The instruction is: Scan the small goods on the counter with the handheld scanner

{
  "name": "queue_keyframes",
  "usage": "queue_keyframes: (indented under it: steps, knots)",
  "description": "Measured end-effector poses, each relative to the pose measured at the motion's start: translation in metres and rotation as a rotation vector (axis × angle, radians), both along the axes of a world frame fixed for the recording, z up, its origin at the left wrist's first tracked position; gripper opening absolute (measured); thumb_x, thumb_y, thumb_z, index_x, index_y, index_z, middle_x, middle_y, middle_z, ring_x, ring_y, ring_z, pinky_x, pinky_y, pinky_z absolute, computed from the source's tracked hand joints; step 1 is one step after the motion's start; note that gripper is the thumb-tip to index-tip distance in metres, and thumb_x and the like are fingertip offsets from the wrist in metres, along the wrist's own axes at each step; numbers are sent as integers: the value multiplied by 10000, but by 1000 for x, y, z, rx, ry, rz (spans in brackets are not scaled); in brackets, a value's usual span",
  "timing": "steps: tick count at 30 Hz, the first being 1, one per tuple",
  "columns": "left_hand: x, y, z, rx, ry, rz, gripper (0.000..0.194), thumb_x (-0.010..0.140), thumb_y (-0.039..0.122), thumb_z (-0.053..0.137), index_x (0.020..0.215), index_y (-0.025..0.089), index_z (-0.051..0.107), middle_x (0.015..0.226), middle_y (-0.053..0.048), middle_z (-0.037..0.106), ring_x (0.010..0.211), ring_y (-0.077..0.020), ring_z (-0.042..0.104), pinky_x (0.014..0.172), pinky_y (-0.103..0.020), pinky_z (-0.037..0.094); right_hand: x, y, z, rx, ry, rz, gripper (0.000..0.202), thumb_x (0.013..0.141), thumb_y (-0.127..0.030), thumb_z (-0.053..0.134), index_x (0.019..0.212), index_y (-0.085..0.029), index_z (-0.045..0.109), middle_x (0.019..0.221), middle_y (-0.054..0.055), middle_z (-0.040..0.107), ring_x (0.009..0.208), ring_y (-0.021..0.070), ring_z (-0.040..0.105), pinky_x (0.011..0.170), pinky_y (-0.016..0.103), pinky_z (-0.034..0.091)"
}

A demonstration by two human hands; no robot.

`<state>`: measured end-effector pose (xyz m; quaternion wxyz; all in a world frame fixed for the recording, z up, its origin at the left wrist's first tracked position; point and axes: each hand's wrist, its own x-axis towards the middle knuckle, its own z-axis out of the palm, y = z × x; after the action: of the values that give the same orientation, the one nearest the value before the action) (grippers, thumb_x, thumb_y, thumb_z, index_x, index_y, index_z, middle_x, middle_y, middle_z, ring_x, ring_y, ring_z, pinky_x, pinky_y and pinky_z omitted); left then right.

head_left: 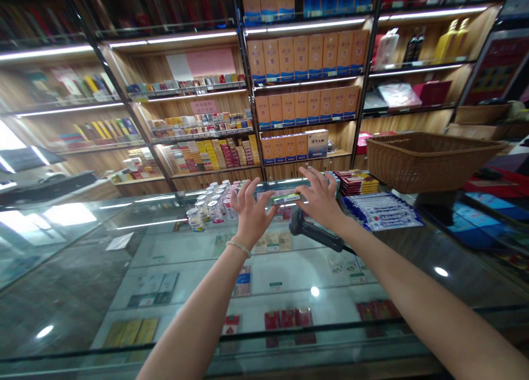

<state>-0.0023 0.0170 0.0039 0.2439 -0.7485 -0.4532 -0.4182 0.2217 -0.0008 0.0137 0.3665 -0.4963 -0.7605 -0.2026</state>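
A small green stick-shaped pack (286,198) is held level above the glass counter, one end in each hand. My left hand (250,212) pinches its left end between thumb and finger, the other fingers spread upward. On its right end, my right hand (320,199) has a similar pinch, with the remaining fingers raised. Just below my right hand, a black handheld scanner (314,234) lies on the glass. Small clear jars (212,206) stand in rows left of my left hand. Blue-and-white packets (382,210) lie in a row to the right.
A wicker basket (430,159) sits at the right of the glass counter (185,258), near stacked red and yellow packs (356,182). Cigarette-like packs show beneath the glass. Behind are lit wooden shelves with orange boxes (306,107). A paper slip (119,241) lies at left.
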Motion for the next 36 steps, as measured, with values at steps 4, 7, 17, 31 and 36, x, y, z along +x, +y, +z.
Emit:
queue_keyframes:
  steps: [4,7,17,31,36]
  knots:
    - [-1,0,-1,19,42,-13,185,902,429,722,1056,331,753,1534,-89,549,1495,-354,400,1263,-658,99,0,-2,1,-24,-8,18,233,997,-360,544,1106,-251,719,1676,102,392,1566,315,277,1255,590,84]
    - [0,0,-2,20,58,-7,143,908,419,717,1011,328,755,1533,-73,559,1487,-349,410,1256,-662,104,1,-2,2,-23,-9,35,230,996,-353,543,1101,-245,717,1674,111,392,1568,309,267,1258,587,80]
    - [-3,5,-6,-50,-38,28,168,858,318,782,1025,326,770,1566,-71,513,1516,-356,348,1247,-650,136,-4,3,1,-190,-7,-98,786,914,-514,656,1582,-198,389,1721,194,240,1592,371,164,1229,622,162]
    - [-12,15,-18,-89,-69,60,152,869,330,766,1020,315,772,1566,-91,510,1491,-382,381,1224,-680,155,-14,-32,-26,-876,-80,-180,1281,774,-759,680,1690,-152,23,1740,216,-130,1612,397,-120,1214,744,60]
    - [-12,14,-17,-92,-63,56,158,870,324,761,1027,315,766,1575,-89,501,1490,-381,383,1224,-678,158,-14,-35,-46,-759,-95,-213,1142,845,-712,653,1667,-83,172,1734,273,-48,1616,412,-48,1207,747,111]
